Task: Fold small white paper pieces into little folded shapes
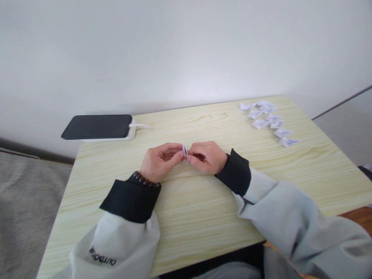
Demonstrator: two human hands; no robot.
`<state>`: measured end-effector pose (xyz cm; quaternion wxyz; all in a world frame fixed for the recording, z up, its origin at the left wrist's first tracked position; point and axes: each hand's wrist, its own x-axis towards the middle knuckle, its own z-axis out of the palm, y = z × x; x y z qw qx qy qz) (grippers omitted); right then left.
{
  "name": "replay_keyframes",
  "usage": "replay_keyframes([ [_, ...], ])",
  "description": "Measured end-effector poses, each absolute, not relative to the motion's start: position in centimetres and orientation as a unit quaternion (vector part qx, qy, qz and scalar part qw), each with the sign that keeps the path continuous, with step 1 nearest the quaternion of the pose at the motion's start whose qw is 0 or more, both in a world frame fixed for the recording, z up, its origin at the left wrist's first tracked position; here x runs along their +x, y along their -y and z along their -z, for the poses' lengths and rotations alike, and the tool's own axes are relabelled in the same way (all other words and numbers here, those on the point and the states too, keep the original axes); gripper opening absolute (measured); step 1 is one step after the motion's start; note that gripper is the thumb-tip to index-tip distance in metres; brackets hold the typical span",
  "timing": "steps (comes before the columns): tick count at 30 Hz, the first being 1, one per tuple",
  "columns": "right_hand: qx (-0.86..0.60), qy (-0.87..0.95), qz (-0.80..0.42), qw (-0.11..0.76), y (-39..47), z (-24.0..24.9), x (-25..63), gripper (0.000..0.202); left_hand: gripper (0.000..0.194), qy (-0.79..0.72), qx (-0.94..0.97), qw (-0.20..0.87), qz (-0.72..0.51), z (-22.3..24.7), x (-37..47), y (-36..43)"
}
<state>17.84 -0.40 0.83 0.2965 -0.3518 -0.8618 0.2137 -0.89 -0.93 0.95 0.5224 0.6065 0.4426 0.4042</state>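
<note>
A small folded piece of white paper (185, 150) stands on edge between my two hands, above the middle of the table. My left hand (161, 160) pinches it from the left between thumb and forefinger. From the right, my right hand (207, 157) pinches its other side, with the remaining fingers curled in. The fingertips cover much of the paper, so its full shape is hidden. At the far right of the table lie several folded white paper pieces (260, 123) with pointed ends, in a loose cluster.
A black phone (97, 126) rests on a white block (132, 133) at the table's back left, with a white cable (142, 126) at its right end. The pale wood-grain table (200, 217) meets a white wall (186, 50) behind.
</note>
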Motion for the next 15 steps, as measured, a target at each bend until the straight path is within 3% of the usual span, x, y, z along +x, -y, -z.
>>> replay_keyframes([
  [9,-0.497,0.827,-0.095,0.243,1.0,-1.0,16.89,0.022,0.027,-0.468,0.689,0.388,-0.394,-1.51,-0.52,1.24],
  [15,-0.477,0.849,-0.077,0.213,0.68,-0.7,16.96,0.027,0.032,-0.465,0.702,0.385,-0.377,-1.55,-0.4,1.22],
])
